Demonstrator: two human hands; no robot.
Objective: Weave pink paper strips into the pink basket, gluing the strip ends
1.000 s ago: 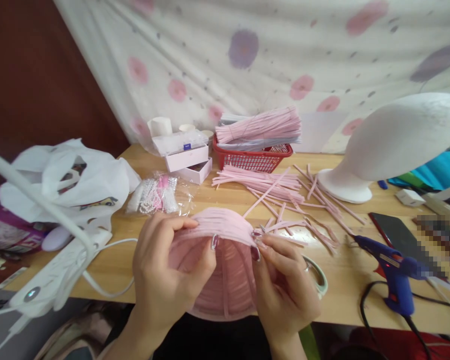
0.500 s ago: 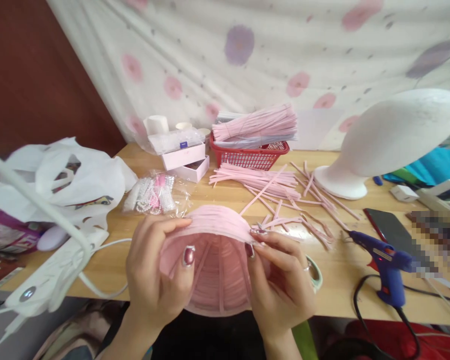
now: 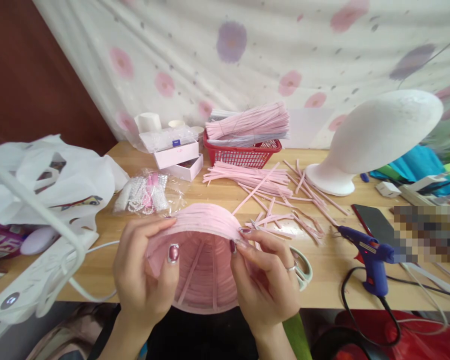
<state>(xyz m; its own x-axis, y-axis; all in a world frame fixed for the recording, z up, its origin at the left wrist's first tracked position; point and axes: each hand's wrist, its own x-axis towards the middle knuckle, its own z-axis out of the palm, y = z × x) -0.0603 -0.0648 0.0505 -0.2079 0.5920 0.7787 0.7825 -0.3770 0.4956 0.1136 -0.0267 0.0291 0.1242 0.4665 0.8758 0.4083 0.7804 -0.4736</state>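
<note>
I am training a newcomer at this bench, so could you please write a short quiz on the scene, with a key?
1. True or false: the left hand and the right hand both touch the pink domed piece.

2. What colour is the basket that holds the bundled pink strips?
A) white
B) red
C) green

3. Fill in: the glue gun lies nearer the ____ hand.

Key: 1. True. 2. B. 3. right.
</note>
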